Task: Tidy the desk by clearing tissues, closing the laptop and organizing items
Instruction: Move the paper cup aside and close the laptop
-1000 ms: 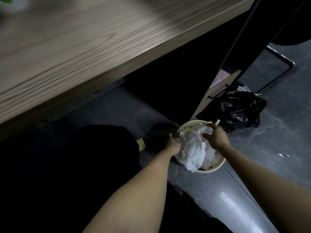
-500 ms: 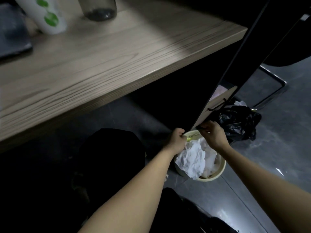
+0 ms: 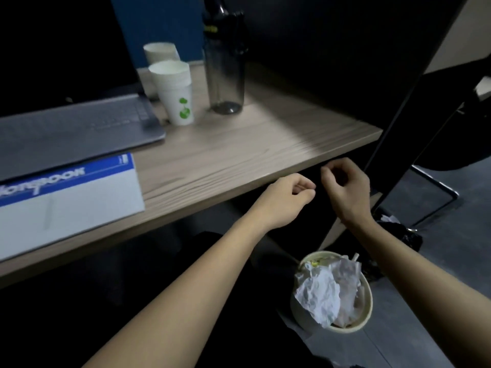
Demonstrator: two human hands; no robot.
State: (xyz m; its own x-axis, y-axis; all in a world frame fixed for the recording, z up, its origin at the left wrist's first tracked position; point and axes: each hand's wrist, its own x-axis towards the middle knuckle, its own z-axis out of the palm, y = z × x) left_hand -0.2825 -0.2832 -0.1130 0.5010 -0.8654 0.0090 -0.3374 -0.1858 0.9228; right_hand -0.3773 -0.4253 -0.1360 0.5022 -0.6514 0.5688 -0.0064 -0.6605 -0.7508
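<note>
A wooden desk (image 3: 239, 152) fills the upper left of the frame, carrying an open laptop (image 3: 74, 126) and paper cups (image 3: 174, 91). Lower right, crumpled tissues (image 3: 326, 290) fill a bin (image 3: 368, 312) on grey floor. At the desk's front edge, the left hand (image 3: 289, 197) and right hand (image 3: 348, 187) hover loosely curled, empty.

Crumpled white tissues (image 3: 322, 293) filled floor bin (image 3: 368, 309); grey laptop (image 3: 77, 126) stood open on wooden desk (image 3: 239, 152)

Laptop (image 3: 74, 126) on desk (image 3: 239, 155) left, cups (image 3: 174, 91) right of it, bottle (image 3: 225, 62) further right; tissues (image 3: 326, 290) in bin (image 3: 368, 312) on floor below
</note>
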